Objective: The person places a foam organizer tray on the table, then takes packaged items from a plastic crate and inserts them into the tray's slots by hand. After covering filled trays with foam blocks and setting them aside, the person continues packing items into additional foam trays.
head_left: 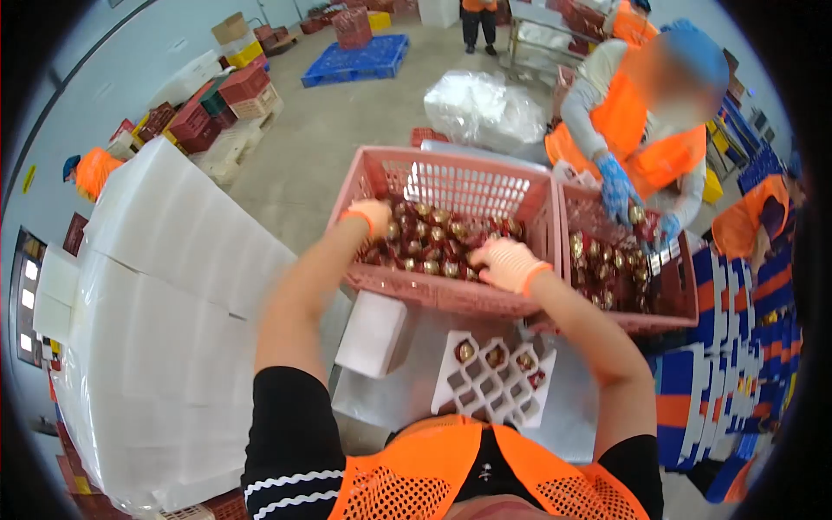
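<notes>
"Where are the red-and-gold pieces?"

"Heaped in the pink crate at the far side of the metal table. A few more sit in the white foam tray, nearer the person, toward its far and right edges."

"And the hands?"

"Both reach into that crate: the left hand at its left end, the right hand over the near right part of the heap, fingers bent down among the pieces."

"Is either grip holding something?"

"I can't tell. The left fingertips are hidden, and whether the right fingers have closed on a piece doesn't show."

"What's around them?"

"A white foam block left of the tray. Just right of the pink crate, a second crate holds similar pieces; over it are a co-worker's blue gloves."
</notes>
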Demonstrator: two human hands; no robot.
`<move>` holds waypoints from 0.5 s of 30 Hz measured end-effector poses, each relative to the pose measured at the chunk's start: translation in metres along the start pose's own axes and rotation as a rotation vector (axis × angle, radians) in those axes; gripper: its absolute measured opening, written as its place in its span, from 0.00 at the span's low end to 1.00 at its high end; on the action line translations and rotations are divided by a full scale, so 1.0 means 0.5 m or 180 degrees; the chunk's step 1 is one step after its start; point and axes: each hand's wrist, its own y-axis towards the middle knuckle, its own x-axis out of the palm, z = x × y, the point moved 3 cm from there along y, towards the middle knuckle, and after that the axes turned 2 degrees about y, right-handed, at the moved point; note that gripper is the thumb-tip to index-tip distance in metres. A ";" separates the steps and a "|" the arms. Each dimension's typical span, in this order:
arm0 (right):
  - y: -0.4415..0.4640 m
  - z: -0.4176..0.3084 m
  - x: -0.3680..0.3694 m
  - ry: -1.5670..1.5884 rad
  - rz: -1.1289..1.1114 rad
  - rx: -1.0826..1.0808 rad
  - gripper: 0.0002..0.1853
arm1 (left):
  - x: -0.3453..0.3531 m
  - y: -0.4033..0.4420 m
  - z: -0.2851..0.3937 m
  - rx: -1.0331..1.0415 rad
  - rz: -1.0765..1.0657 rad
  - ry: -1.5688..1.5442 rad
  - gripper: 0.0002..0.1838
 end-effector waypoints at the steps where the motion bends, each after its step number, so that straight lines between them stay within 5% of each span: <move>1: 0.040 0.009 0.021 -0.0170 -0.0303 0.0029 0.17 | 0.021 0.022 0.001 0.0150 -0.0268 0.0112 0.26; 7: 0.215 0.034 0.128 -0.0981 -0.1799 0.0127 0.25 | 0.114 0.086 0.022 0.0120 -0.0301 0.0020 0.34; 14: 0.184 0.084 0.156 -0.0736 -0.1798 0.0645 0.39 | 0.014 0.026 0.069 0.0525 -0.0548 0.0016 0.30; 15: 0.188 0.075 0.146 -0.0904 -0.1735 0.0863 0.44 | -0.013 0.007 0.071 0.0430 -0.0153 -0.0337 0.26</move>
